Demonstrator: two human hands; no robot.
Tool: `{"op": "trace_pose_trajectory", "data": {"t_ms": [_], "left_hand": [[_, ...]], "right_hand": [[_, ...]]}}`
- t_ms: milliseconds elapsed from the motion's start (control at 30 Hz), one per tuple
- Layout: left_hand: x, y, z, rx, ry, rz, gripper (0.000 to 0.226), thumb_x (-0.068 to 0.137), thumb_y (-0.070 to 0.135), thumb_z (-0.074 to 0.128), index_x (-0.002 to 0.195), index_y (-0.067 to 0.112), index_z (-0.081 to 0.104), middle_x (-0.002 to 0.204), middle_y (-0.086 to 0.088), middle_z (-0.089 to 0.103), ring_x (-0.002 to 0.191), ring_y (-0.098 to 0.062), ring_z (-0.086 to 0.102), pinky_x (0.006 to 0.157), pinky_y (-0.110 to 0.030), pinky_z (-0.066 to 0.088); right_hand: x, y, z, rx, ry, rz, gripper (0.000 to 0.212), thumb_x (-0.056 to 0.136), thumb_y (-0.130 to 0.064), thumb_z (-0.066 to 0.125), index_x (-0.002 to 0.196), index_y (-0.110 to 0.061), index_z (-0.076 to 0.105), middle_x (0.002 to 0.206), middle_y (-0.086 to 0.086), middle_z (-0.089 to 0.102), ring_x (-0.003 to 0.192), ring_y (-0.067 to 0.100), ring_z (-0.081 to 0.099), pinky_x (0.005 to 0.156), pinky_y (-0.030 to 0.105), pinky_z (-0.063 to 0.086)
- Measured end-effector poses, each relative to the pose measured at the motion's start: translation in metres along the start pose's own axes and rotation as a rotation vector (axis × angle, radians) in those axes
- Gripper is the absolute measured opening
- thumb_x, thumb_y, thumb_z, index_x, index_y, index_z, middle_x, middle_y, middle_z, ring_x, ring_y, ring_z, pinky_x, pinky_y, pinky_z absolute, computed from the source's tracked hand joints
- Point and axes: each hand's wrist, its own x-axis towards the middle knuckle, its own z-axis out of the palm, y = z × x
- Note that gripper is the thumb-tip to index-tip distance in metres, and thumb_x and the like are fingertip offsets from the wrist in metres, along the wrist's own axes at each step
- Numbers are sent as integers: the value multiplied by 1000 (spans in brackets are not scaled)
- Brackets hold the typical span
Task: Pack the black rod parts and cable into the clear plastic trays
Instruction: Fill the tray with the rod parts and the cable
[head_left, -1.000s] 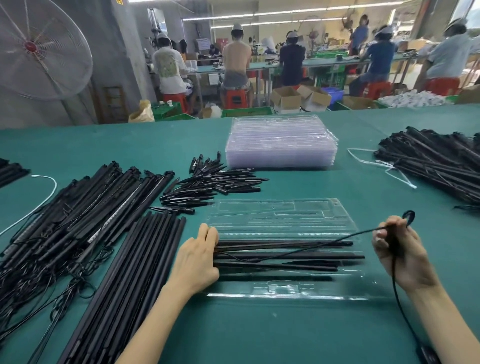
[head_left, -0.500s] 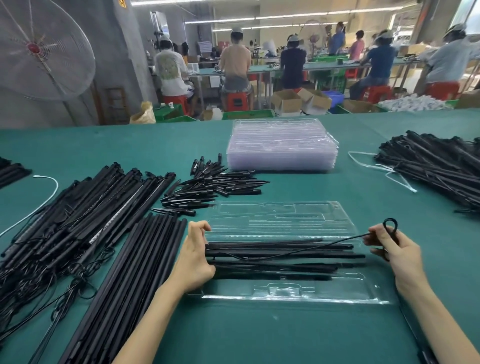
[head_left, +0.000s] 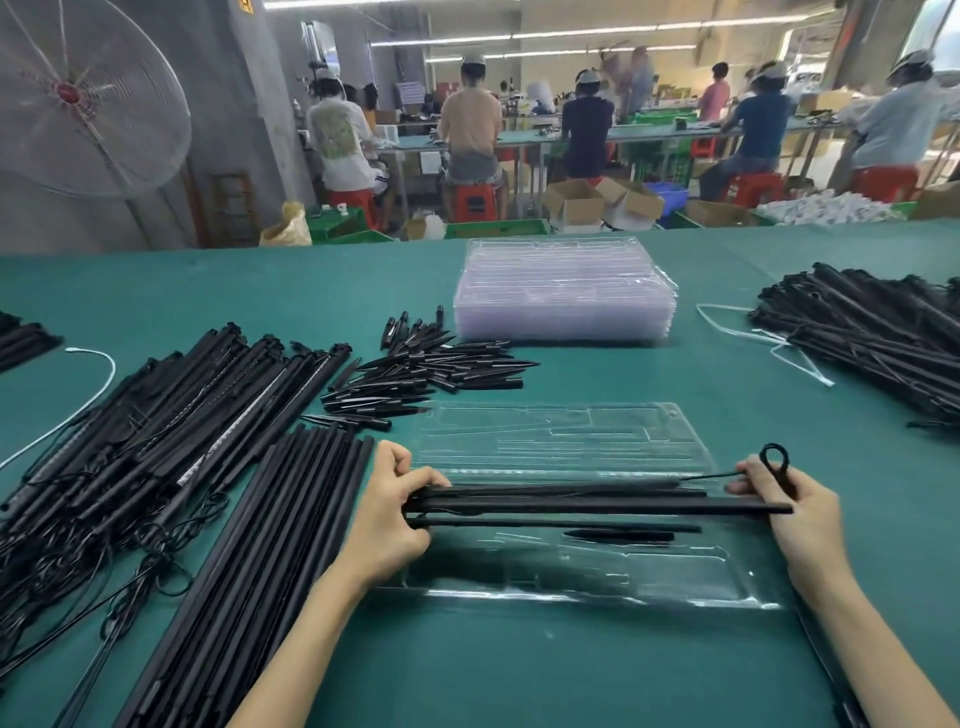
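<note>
An open clear plastic tray (head_left: 571, 577) lies on the green table in front of me, its lid half (head_left: 561, 436) folded back behind. Several long black rods (head_left: 571, 506) lie across it, with a short spike (head_left: 618, 534) below them. My left hand (head_left: 384, 525) grips the rods' left ends. My right hand (head_left: 795, 514) pinches the looped end of a thin black cable (head_left: 774, 457) at the rods' right ends; the cable runs left along the rods.
A row of long black rods (head_left: 249, 571) lies left of the tray, beside a tangled heap of rods with cables (head_left: 119, 441). Short black spikes (head_left: 426, 369) are piled behind. A stack of clear trays (head_left: 563, 296) stands at the back; more rods (head_left: 872, 327) lie right.
My left hand has closed its fingers around the rods' left ends. My right hand moved in to the rods' right ends with the cable loop, and one rod now sticks out to the right.
</note>
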Motion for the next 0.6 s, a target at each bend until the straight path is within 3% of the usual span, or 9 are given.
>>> {"op": "trace_pose_trajectory", "data": {"t_ms": [167, 333, 433, 600], "left_hand": [[2, 8, 4, -36, -10, 11, 40, 51, 1, 51, 88, 16, 58, 89, 1, 26, 95, -3, 34, 85, -3, 30], [4, 18, 0, -95, -38, 50, 45, 54, 1, 51, 87, 32, 53, 91, -3, 30, 93, -9, 38, 80, -6, 34], [3, 26, 0, -158, -33, 73, 46, 56, -2, 50, 91, 28, 55, 93, -3, 31, 88, -4, 40, 76, -6, 36], [10, 33, 6, -150, 32, 97, 45, 59, -2, 49, 93, 27, 54, 96, -3, 36, 85, -3, 42, 72, -8, 38]], "right_hand": [[3, 7, 1, -134, 62, 5, 17, 94, -17, 59, 81, -8, 65, 71, 7, 67, 50, -3, 60, 52, 6, 48], [2, 2, 3, -212, 125, 8, 19, 92, -19, 60, 78, -8, 67, 67, 5, 67, 48, -6, 59, 56, 1, 45], [3, 3, 3, -251, 148, 5, 21, 92, -19, 61, 79, -4, 68, 64, 5, 66, 52, 5, 59, 54, -1, 42], [5, 7, -2, -395, 156, -37, 27, 92, -23, 60, 75, -2, 65, 66, 15, 67, 61, 28, 64, 58, 11, 43]]}}
